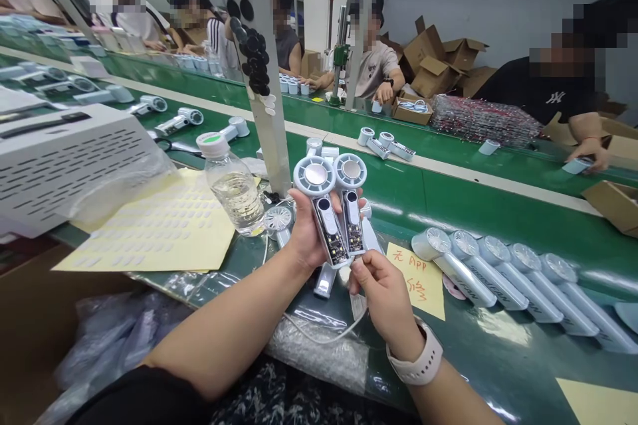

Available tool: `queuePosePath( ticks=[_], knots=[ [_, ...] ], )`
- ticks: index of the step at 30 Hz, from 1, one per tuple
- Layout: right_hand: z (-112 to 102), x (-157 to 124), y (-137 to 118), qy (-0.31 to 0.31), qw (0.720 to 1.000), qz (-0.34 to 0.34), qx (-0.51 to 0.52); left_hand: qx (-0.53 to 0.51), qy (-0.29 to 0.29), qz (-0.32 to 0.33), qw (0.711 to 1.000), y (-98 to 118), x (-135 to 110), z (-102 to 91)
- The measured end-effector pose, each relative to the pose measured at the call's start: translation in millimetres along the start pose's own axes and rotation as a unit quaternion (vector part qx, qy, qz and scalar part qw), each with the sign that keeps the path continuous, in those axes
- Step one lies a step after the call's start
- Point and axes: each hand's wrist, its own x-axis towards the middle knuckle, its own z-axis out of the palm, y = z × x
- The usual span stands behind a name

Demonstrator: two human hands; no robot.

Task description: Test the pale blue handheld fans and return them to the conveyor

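Observation:
My left hand (305,232) is closed around two pale blue handheld fans, side by side with their round heads up. The left fan (326,219) and the right fan (352,209) both have open handles that show circuit boards. At the bottom end of the right fan's handle, my right hand (383,289) pinches the plug of a white cable (343,335). Whether the plug sits fully in the handle, I cannot tell. The cable loops down below my hands. Another fan (279,222) lies behind my left hand, partly covered.
On the right stands a row of several fans (518,279) beside a yellow note (423,279). To the left are a water bottle (232,186), a yellow sticker sheet (154,232) and a white vented box (84,166). A metal post (272,139) rises behind. Co-workers sit beyond the green conveyor (448,186).

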Motion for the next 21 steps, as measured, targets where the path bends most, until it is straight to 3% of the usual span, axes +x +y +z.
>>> queuePosePath(
  ticks=[10, 16, 21],
  knots=[
    [4, -1, 0, 0.017, 0.998, 0.033, 0.058, 0.084, -0.030, 0.040, 0.995, -6, -4, 0.6],
    [-5, 1, -3, 0.029, 0.999, -0.034, -0.023, 0.023, -0.024, 0.004, 0.999, -4, -3, 1.2],
    [-15, 0, -5, 0.036, 0.990, -0.117, -0.063, 0.032, -0.036, -0.012, 0.999, -5, -5, 3.1]
  ],
)
